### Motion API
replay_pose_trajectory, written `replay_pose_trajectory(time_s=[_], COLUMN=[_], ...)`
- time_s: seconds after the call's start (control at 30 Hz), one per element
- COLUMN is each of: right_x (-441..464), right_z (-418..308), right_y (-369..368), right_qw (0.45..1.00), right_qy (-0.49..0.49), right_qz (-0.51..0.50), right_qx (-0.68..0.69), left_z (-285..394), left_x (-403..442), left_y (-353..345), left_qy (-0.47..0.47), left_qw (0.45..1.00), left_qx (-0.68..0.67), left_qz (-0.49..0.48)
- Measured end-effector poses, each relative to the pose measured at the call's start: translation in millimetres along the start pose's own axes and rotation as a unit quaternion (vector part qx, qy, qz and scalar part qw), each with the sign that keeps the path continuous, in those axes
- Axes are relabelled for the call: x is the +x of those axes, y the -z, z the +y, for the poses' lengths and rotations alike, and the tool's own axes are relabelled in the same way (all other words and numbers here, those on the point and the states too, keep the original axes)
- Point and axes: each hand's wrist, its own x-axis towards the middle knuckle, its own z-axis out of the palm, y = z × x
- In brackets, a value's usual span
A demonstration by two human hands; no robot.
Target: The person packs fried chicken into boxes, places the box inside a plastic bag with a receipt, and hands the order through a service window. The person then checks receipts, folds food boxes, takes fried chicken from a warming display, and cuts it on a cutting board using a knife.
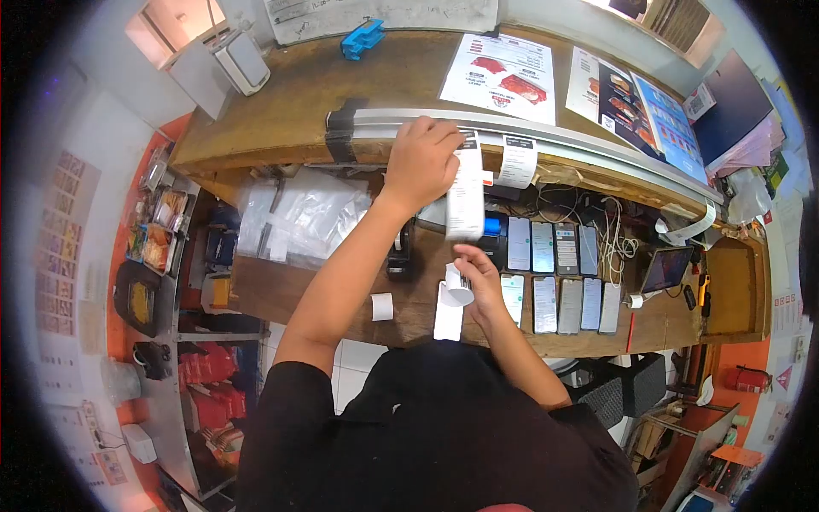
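Observation:
My left hand is closed at the metal rail on the shelf edge, its fingers on the top of a long printed receipt that hangs down, its lower end blurred. Below it, my right hand pinches a curled white paper slip, whose print I cannot read. Under that slip a long white strip lies at the counter's front edge. Another printed receipt hangs from the rail just right of my left hand.
Several phones lie in rows on the counter, with white cables behind them. Clear plastic bags lie to the left, near a small paper piece. Menu sheets and a blue tape dispenser rest on the upper shelf.

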Motion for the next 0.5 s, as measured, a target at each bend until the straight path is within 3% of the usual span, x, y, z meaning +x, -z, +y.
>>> replay_pose_trajectory(time_s=[0.1,0.17,0.2,0.23,0.3,0.33,0.4,0.47,0.5], right_x=[7.1,-22.5,-34.9,-32.6,-33.6,-43.0,-54.0,-62.0,-64.9], right_z=[14.2,-20.0,-37.2,-26.8,-9.3,-10.0,-6.3,-1.1,3.0], right_y=[28.9,17.0,10.5,27.4,63.1,65.9,82.6,97.3,107.1], right_qw=[0.995,0.997,0.996,0.994,0.991,0.993,0.989,0.986,0.986], right_qy=[0.071,0.035,-0.048,-0.046,-0.021,-0.028,-0.049,-0.049,-0.046], right_qz=[0.004,0.028,0.068,0.095,0.107,0.11,0.136,0.153,0.157], right_qx=[-0.076,-0.067,0.015,-0.019,-0.08,-0.021,-0.034,-0.037,-0.036], left_z=[7.0,8.1,10.0,11.8,15.4,15.6,14.5,21.4,32.3], left_x=[-0.6,-3.0,-5.2,-10.9,-24.6,-42.1,-106.2,-205.7,-251.5], left_y=[2.3,3.3,5.1,8.1,13.8,15.6,16.1,10.3,7.1], left_qy=[0.05,0.03,0.025,0.035,-0.001,0.007,0.09,0.221,0.241], left_qw=[0.997,0.996,0.997,0.996,0.999,0.999,0.995,0.958,0.942], left_qx=[0.049,0.06,0.056,0.059,0.014,0.018,0.023,0.025,0.046], left_qz=[-0.024,-0.055,-0.054,-0.058,0.045,0.041,0.031,-0.182,-0.228])
